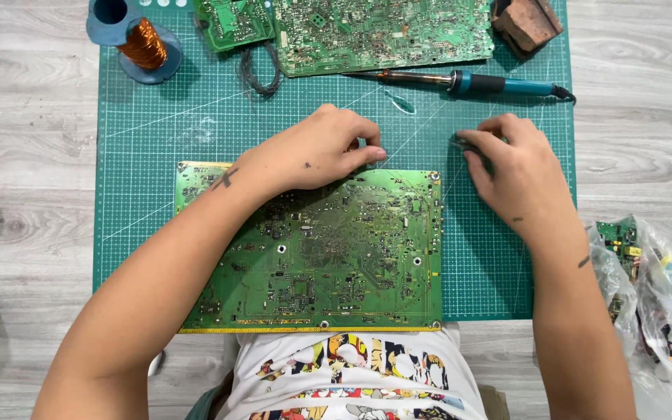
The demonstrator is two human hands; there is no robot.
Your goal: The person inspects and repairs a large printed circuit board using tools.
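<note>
Left hand [328, 152] rests curled on the far edge of the green circuit board [328, 257]; right hand [511, 159] pinches a small dark tool [460, 142] on the cutting mat [196, 117]; soldering iron [468, 82] lies beyond.

A large rectangular green circuit board [328, 257] lies flat, solder side up, on the green gridded cutting mat [491, 257], its far edge pinched.

Soldering iron [460, 81], copper wire spool [143, 44], two spare boards [383, 33], plastic bag [651, 295], possibly holding components.
</note>
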